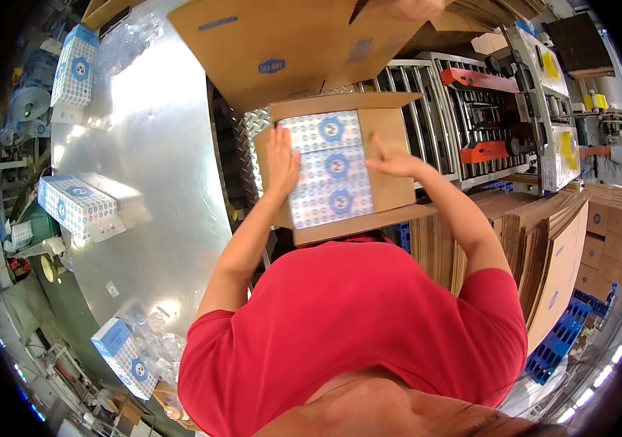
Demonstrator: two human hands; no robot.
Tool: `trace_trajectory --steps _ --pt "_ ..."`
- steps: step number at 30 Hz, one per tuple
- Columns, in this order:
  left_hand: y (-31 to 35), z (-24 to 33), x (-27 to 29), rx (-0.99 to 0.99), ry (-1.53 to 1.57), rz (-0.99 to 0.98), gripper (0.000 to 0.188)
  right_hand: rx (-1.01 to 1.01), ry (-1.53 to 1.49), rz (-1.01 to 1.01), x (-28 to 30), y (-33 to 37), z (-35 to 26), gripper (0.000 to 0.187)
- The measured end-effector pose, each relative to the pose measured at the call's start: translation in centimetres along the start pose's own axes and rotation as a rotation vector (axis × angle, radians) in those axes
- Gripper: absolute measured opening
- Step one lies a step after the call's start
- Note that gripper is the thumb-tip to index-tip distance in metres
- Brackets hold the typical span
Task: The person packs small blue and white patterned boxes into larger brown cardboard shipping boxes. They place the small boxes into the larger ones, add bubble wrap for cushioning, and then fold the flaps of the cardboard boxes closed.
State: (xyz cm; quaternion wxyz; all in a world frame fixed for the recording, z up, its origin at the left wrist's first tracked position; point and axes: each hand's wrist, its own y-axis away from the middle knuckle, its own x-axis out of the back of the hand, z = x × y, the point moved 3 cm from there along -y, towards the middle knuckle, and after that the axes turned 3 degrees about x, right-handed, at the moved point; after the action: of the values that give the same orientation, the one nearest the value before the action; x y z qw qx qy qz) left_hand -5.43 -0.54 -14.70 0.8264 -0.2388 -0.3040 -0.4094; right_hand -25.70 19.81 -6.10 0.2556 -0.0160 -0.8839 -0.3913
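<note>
Patterned blue-and-white cartons (329,169) are seen pressed down into an open corrugated shipping box (387,156), just ahead of a red-shirted worker. The left hand (282,162) is laid flat on the cartons' left edge, fingers (279,137) extended; the right hand (392,163) is spread open just beside their right edge, gripping nothing. The cartons are judged light, stiff-walled and crushable, best taken by opposite side edges
</note>
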Motion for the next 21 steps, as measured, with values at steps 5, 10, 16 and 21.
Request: trace_trajectory --steps 5,10,16,21 --pt "4.6 -7.1 -1.2 0.769 0.251 0.176 0.057 0.086 0.226 -0.012 0.1 -1.1 4.1 0.116" --pt "4.3 0.4 8.7 0.479 1.3 -0.227 0.055 0.123 0.179 0.048 -0.7 -1.2 5.4 0.116" --pt "0.9 10.7 1.6 -0.324 -0.503 -0.603 0.093 0.123 -0.079 -0.235 0.4 1.3 5.9 0.122" --pt "-0.6 8.8 0.9 -0.568 -0.53 -0.601 0.08 0.165 0.74 -0.441 1.0 8.1 -1.3 0.111"
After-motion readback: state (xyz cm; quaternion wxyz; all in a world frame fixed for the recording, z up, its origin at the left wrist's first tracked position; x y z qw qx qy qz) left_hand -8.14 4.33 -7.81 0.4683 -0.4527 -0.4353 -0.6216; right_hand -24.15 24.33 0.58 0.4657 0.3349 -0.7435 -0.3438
